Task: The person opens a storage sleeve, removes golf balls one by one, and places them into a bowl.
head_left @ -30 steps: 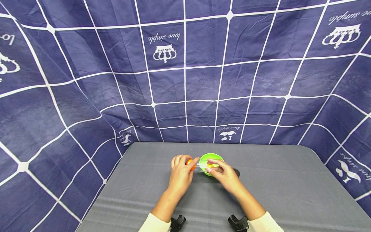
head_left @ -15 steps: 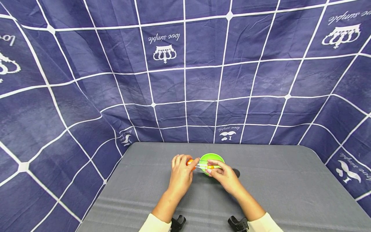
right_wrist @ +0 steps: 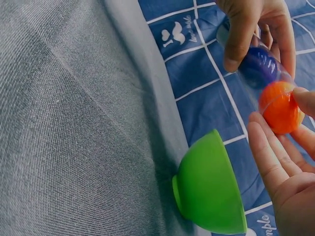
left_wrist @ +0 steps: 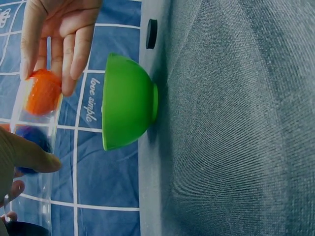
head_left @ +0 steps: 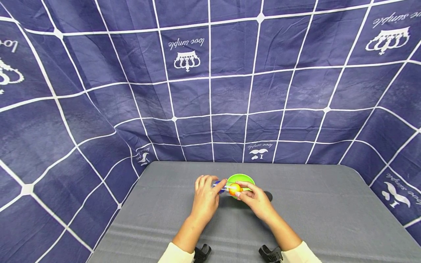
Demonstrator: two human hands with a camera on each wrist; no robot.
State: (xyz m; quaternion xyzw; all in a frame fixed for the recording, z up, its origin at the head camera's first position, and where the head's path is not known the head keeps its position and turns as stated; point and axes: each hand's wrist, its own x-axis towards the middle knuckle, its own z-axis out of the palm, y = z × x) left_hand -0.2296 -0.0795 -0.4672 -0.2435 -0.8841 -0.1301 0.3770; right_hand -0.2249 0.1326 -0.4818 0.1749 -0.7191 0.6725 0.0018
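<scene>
My left hand (head_left: 205, 197) grips a clear tube (left_wrist: 45, 194), held level above the table. Inside the tube sit a blue ball (right_wrist: 259, 66), beside my left thumb, and an orange ball (right_wrist: 279, 110) at the right-hand end. My right hand (head_left: 258, 202) has its thumb and fingers on either side of that end, around the orange ball. Whether the ball is partly out of the tube I cannot tell. A green bowl (right_wrist: 209, 187) stands upright on the table just below and beyond the tube; my right hand partly hides it in the head view.
A flat black disc (left_wrist: 151, 34) lies on the grey table (head_left: 312, 212) right of the bowl, partly behind my right hand in the head view. Blue cloth (head_left: 230, 95) with white lines hangs behind and at both sides.
An orange ball has moved along the tube from my left hand's end to the right-hand end. A blue ball now shows near my left fingers. Both hands have stayed nearly in place.
</scene>
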